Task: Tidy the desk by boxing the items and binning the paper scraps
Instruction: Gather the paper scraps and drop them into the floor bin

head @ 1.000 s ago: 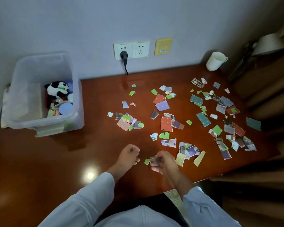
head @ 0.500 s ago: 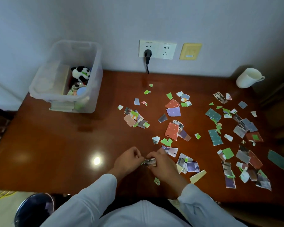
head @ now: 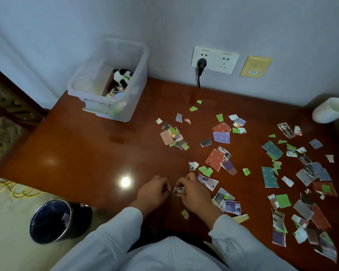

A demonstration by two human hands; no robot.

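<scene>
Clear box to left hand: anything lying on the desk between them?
No. Head view shows bare desk between the clear box and left hand; scraps lie further right.

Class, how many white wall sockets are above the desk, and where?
2. The left socket holds a black plug; the right socket, touching it, is empty, next to a yellow wall plate. None appears hidden.

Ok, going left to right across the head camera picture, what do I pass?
Black waste bin → clear storage box → left hand → right hand → yellow wall plate → white mug.
</scene>
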